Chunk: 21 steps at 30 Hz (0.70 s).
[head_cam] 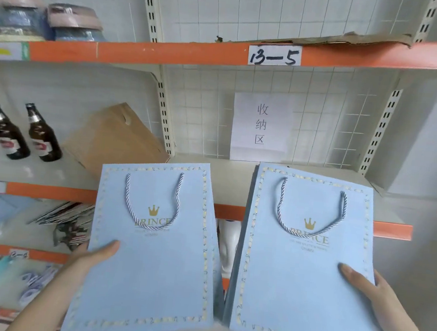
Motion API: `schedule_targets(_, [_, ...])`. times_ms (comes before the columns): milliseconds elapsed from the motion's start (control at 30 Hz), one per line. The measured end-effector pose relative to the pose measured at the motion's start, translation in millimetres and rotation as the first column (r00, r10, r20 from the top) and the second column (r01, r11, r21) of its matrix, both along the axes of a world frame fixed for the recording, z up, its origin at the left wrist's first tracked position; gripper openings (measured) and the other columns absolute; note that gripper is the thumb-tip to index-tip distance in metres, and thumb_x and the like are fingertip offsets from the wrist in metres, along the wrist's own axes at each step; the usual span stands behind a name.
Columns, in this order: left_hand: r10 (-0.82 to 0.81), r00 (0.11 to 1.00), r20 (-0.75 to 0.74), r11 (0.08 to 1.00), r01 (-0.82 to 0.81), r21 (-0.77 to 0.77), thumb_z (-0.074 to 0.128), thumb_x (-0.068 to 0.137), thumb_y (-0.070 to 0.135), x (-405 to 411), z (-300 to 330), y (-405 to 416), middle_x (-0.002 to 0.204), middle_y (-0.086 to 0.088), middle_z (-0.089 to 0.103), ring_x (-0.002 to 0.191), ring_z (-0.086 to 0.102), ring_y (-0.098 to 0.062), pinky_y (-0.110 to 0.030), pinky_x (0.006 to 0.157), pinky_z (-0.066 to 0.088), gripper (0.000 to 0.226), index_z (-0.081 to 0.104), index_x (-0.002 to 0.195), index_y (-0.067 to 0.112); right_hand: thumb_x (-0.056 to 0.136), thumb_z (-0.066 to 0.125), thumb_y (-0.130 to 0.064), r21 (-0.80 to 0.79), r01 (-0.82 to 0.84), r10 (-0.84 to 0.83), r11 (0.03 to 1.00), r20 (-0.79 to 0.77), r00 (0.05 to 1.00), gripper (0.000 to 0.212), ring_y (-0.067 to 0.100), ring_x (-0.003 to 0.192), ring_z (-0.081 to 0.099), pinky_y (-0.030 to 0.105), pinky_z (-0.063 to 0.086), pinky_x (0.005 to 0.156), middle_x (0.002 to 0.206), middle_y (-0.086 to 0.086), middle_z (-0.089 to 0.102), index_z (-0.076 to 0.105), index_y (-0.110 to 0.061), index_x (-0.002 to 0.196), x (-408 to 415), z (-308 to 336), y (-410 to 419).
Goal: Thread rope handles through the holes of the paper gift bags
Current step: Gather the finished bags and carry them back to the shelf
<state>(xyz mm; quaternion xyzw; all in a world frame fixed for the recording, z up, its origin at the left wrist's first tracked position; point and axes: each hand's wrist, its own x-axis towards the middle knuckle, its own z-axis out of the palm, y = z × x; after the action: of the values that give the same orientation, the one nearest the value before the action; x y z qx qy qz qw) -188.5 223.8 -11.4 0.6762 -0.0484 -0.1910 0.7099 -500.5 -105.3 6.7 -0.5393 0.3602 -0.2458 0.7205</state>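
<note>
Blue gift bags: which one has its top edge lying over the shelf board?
The bag in the right hand, the right gift bag: its top overlaps the shelf board. The left gift bag, gripped by the left hand, stops short.

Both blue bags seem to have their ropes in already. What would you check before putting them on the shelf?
1. Left bag rope handle threaded in front: ok.
2. Right bag rope handle threaded in front: ok.
3. Back handles: cannot tell.
4. Left hand grips its bag: ok.
5. Right hand grips its bag: ok.
6. Bare shelf behind the bags: ok.
</note>
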Motion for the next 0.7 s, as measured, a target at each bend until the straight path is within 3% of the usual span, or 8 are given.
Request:
schedule_targets(67, [-0.09,0.996,0.008,0.995,0.09,0.034,0.058,0.085,0.005,13.6,11.9,-29.2,0.084,-0.014,0.073,0.07,0.07,-0.027,-0.036,0.058,0.058,0.021,0.064,0.104,0.002,0.081,0.065,-0.021,0.0,-0.006,0.006,1.0,-0.059,0.998,0.032,0.037,0.072,0.071,0.037,0.056,0.061,0.089,0.017,0.073,0.06,-0.007,0.109,15.7,2.8,-21.7])
schedule_targets(167, [-0.173,0.984,0.048,0.982,0.168,0.087,0.054,0.087,0.0,44.5,22.3,-75.9,0.069,-0.005,0.073,0.057,0.069,-0.016,-0.025,0.05,0.055,0.015,0.065,0.098,0.001,0.08,0.07,-0.018,-0.017,-0.021,0.019,1.0,-0.087,0.996,0.029,0.033,0.063,0.07,0.03,0.054,0.045,0.082,0.016,0.073,0.062,-0.006,0.104,44.0,11.2,-56.9])
schedule_targets(267, [-0.291,0.957,0.005,0.949,0.288,0.127,0.056,0.088,0.003,87.3,21.0,-121.8,0.081,-0.007,0.074,0.068,0.07,-0.02,-0.033,0.07,0.053,0.026,0.063,0.113,-0.002,0.06,0.076,-0.017,-0.045,-0.058,0.052,0.997,-0.12,0.991,0.043,0.03,0.06,0.07,0.029,0.052,0.043,0.079,0.015,0.073,0.064,-0.006,0.1,76.7,24.7,-93.4])
schedule_targets(333, [-0.348,0.937,-0.011,0.925,0.345,0.159,0.056,0.09,0.005,111.3,22.6,-154.4,0.087,-0.005,0.072,0.07,0.07,-0.015,-0.029,0.071,0.053,0.023,0.063,0.111,0.003,0.062,0.077,-0.014,-0.052,-0.057,0.05,0.997,-0.136,0.99,0.04,0.029,0.059,0.07,0.03,0.053,0.043,0.078,0.014,0.073,0.064,-0.006,0.099,95.9,26.8,-123.5])
schedule_targets(467, [-0.427,0.899,-0.094,0.89,0.436,0.133,0.057,0.092,0.014,153.3,28.1,-216.4,0.081,0.003,0.071,0.065,0.068,-0.006,-0.016,0.056,0.051,0.012,0.063,0.102,0.01,0.08,0.068,-0.024,-0.047,-0.06,0.05,0.997,-0.197,0.979,0.032,0.031,0.066,0.071,0.033,0.056,0.052,0.088,0.017,0.073,0.064,-0.005,0.106,124.5,26.2,-182.0])
schedule_targets(533, [-0.454,0.88,-0.14,0.874,0.47,0.123,0.06,0.09,0.017,169.0,26.4,-243.8,0.075,0.002,0.073,0.061,0.069,-0.009,-0.018,0.05,0.052,0.015,0.066,0.101,0.009,0.074,0.075,-0.027,-0.054,-0.075,0.06,0.996,-0.242,0.968,0.041,0.032,0.071,0.071,0.034,0.057,0.058,0.091,0.016,0.073,0.065,-0.005,0.108,134.5,23.4,-208.7])
schedule_targets(633, [-0.453,0.872,-0.186,0.87,0.478,0.118,0.067,0.08,0.022,187.0,25.5,-275.0,0.098,-0.012,0.073,0.079,0.071,-0.024,-0.035,0.075,0.055,0.035,0.067,0.111,0.006,0.06,0.078,-0.037,-0.021,-0.12,0.11,0.993,-0.271,0.956,0.059,0.039,0.09,0.068,0.045,0.055,0.081,0.104,0.019,0.07,0.067,-0.007,0.109,147.6,15.2,-239.4])
schedule_targets(700, [-0.46,0.862,-0.214,0.862,0.492,0.127,0.069,0.078,0.026,194.2,27.3,-291.8,0.102,-0.015,0.072,0.083,0.071,-0.029,-0.039,0.076,0.054,0.035,0.068,0.108,0.008,0.059,0.079,-0.039,-0.01,-0.136,0.127,0.991,-0.293,0.948,0.06,0.041,0.097,0.066,0.05,0.051,0.09,0.107,0.019,0.069,0.068,-0.008,0.109,154.8,9.7,-260.1])
